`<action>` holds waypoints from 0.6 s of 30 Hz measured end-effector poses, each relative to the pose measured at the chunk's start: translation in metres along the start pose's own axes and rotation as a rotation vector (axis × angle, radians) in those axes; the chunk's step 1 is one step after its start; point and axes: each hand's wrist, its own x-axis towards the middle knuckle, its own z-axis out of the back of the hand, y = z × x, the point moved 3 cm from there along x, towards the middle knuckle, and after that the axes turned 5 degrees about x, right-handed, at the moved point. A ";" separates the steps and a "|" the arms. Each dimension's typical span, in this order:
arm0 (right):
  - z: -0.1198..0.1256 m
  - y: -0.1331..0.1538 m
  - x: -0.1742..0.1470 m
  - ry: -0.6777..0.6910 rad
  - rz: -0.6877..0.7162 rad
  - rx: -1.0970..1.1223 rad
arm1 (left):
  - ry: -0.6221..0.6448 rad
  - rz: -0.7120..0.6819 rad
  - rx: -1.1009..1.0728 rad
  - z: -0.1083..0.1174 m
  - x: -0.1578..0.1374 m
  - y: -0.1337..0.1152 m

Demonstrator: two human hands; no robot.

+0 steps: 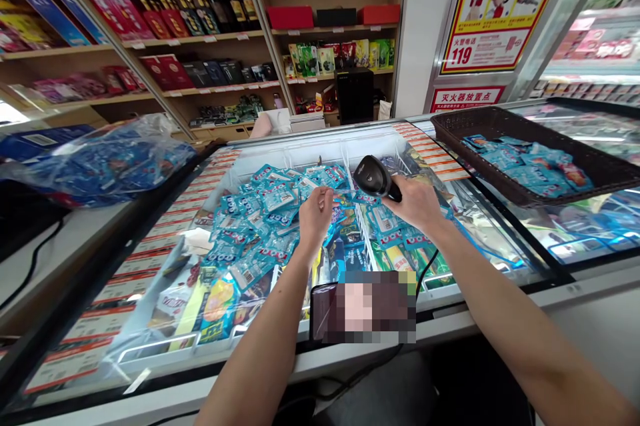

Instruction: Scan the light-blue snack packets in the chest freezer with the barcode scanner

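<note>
My right hand (415,203) is wrapped around the handle of a black barcode scanner (373,176), whose head points left. Just left of it, my left hand (316,216) has its fingers curled and pinched at a small blue snack packet (343,198); the fingertips partly hide it. A heap of similar blue packets (255,233) spreads over the glass freezer top to the left. A smaller group of blue packets (387,223) lies below the scanner and my right hand. The scanner's cable runs down past my right forearm.
A phone (325,313) rests at the freezer's front edge between my forearms. On the right stands a dark brown basket (540,196) with more blue packets. A clear plastic bag of blue packs (115,163) sits at left. Stocked shelves (200,39) line the back.
</note>
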 end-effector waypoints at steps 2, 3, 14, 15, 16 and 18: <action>0.000 0.001 0.000 0.005 0.005 -0.006 | -0.028 0.036 -0.008 -0.001 0.001 0.003; 0.000 0.001 0.000 0.009 0.010 -0.007 | -0.044 0.050 -0.010 0.000 0.001 0.005; -0.006 0.005 -0.003 0.032 0.155 0.045 | -0.151 0.113 -0.229 0.001 0.009 0.024; -0.006 0.006 -0.004 0.042 0.167 0.046 | -0.149 0.117 -0.231 0.000 0.009 0.025; -0.006 0.007 -0.004 0.051 0.174 0.046 | -0.146 0.120 -0.232 0.000 0.009 0.026; -0.005 0.008 -0.004 0.063 0.175 0.046 | -0.138 0.127 -0.235 -0.001 0.009 0.027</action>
